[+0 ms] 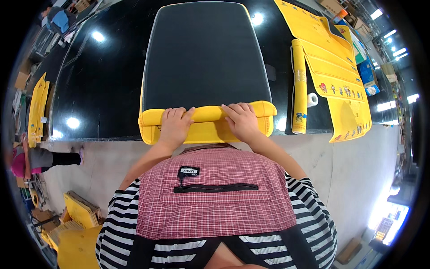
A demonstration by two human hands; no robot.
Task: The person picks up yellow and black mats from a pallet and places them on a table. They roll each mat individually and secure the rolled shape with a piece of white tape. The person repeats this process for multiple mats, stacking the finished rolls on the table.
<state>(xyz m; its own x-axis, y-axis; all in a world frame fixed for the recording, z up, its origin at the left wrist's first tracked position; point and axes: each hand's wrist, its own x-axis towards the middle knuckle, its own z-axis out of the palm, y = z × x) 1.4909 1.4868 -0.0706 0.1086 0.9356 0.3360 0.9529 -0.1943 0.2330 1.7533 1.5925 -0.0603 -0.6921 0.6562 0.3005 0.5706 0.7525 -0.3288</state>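
Both hands press on the rolled near end of a mat [206, 67] (black on top, yellow beneath) that lies at the near edge of the black tabletop [103, 89]. The left hand [174, 125] and the right hand [242, 121] rest side by side on the yellow roll [206, 114], fingers together and curled over it. The step in hand seems to be the rolling of the mat. The next move probably needs even pressure from both hands, so the roll stays straight. A finished roll [299, 85] lies near the right edge.
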